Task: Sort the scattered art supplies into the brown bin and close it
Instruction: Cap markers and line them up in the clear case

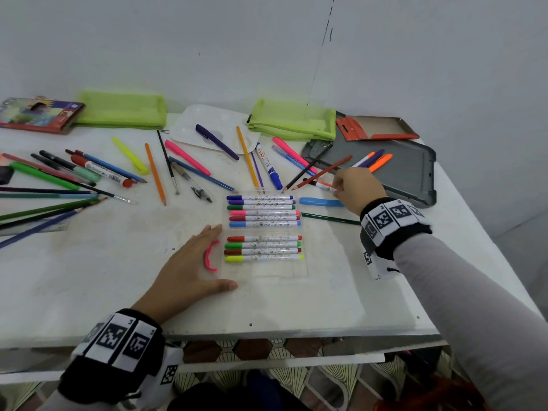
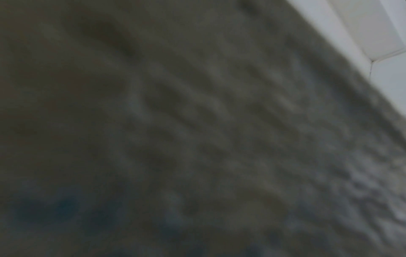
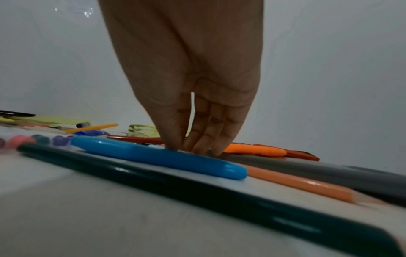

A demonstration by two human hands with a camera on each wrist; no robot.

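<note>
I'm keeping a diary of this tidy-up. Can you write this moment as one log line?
left hand: flat beside marker case | right hand: pinching marker | bin: none seen

soft, even light is falling across the white table (image 1: 89, 277) in the head view, casting only faint shadows, while wide-angle bending is curving its edges. the left wrist view is showing dark, noisy blur. the right wrist view is blurring the nearest dark pencil (image 3: 197, 187).

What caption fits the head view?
Left hand flat beside a clear marker case; right hand fingers reaching among scattered pens.
</note>
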